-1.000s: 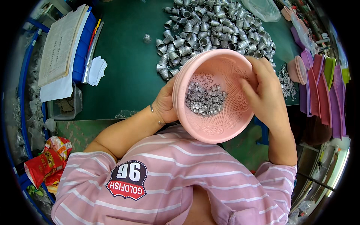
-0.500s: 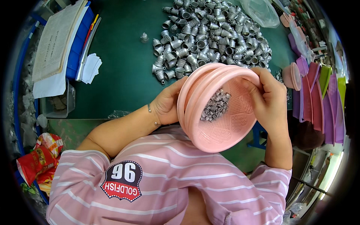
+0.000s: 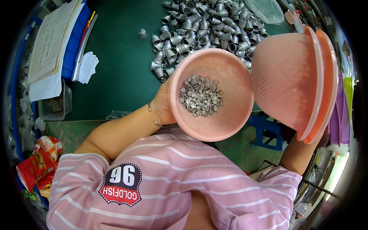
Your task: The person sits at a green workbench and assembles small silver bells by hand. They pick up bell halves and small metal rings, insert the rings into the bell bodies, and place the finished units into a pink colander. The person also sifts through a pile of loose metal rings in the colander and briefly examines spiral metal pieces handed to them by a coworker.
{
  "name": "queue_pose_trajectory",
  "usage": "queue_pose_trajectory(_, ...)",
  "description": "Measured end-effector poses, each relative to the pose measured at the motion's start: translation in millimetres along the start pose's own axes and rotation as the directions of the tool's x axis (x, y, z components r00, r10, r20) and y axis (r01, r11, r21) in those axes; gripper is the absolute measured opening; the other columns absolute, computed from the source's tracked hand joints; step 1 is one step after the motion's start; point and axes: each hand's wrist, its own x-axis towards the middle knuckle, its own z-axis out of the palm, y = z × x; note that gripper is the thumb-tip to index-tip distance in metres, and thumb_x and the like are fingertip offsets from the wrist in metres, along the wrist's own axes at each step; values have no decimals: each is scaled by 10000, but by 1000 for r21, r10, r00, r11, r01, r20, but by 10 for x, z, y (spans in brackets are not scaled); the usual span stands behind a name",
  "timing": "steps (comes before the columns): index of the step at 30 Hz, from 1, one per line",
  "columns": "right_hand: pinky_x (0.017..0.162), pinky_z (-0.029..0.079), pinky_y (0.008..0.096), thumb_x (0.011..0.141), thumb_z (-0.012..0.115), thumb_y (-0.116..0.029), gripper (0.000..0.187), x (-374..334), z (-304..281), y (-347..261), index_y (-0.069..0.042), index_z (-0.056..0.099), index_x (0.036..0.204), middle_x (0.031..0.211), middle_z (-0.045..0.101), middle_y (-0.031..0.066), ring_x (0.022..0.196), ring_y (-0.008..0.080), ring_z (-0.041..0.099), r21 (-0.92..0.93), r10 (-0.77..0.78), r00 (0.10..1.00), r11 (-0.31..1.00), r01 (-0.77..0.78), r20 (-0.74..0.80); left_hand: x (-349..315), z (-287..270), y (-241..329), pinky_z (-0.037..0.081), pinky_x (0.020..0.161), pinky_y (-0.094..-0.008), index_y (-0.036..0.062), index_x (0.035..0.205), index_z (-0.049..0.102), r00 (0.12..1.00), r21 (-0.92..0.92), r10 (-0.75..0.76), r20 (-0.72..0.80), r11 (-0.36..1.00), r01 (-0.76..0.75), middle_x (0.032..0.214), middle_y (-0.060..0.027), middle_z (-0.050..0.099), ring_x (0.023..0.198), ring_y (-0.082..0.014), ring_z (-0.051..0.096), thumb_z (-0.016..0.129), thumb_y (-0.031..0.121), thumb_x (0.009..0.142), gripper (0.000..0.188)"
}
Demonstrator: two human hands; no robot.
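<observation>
My left hand (image 3: 164, 102) grips the left side of a round pink plastic colander (image 3: 234, 128), tilted so its inside shows. A heap of small grey metal pieces (image 3: 201, 96) lies in its bottom. To the right, two more pink colanders (image 3: 283, 76), one nested in the other, are tipped on their side in the air. My right forearm (image 3: 301, 155) runs up behind them; the hand itself is hidden, but it holds them up. Beyond the colanders, a big pile of silver bell-shaped metal parts (image 3: 203, 30) covers part of the green table (image 3: 119, 76).
One bell-shaped part (image 3: 143, 33) stands apart on the left. Papers (image 3: 50, 46) lie on a blue tray (image 3: 75, 53) beside white slips (image 3: 88, 67). A clear plastic bag (image 3: 268, 10) lies at the back. A blue stool (image 3: 267, 132) stands below the table; purple bins (image 3: 341, 111) line the right.
The stack of colanders has come apart. My right hand has moved right with two of them, while my left hand keeps the one with metal pieces, now facing up more.
</observation>
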Motion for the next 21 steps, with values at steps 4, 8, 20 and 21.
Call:
queue_pose_trajectory(4, 804, 503, 279, 867, 573, -55, 286, -9, -244, -14, 63, 537, 1125, 1006, 635, 126, 891, 162, 622, 56, -96, 991, 994, 91, 89, -1, -3, 2, 429, 969, -432, 44, 1184, 549, 998, -19, 21, 56, 1000, -20, 1150, -132, 589, 1042, -259, 564, 583, 441, 837, 529)
queue_pose_trajectory(8, 821, 491, 286, 853, 587, -31, 292, 67, -288, 75, 68, 531, 1122, 1020, 627, 131, 903, 168, 613, 100, -128, 970, 989, 109, 209, -4, -18, -2, 428, 969, -433, 45, 1182, 551, 999, -19, 9, 37, 1000, -8, 1150, -131, 589, 1042, -260, 564, 584, 440, 837, 526)
queue_pose_trajectory(20, 870, 454, 308, 811, 629, 43, 327, 185, -69, 287, 82, 513, 1114, 1061, 605, 147, 937, 185, 584, 148, -128, 919, 986, 77, 374, -16, -66, 8, 425, 972, -434, 50, 1176, 556, 998, 38, 45, -49, 998, -43, 1152, -130, 590, 1045, -263, 565, 590, 435, 835, 516)
queue_pose_trajectory(21, 854, 465, 298, 825, 615, 17, 313, 172, -41, 279, 79, 519, 1117, 1048, 612, 140, 925, 178, 593, 125, -109, 930, 990, 69, 350, -20, -55, 5, 425, 972, -435, 51, 1175, 556, 996, 58, 59, -63, 997, -56, 1152, -129, 591, 1045, -263, 565, 591, 434, 834, 514)
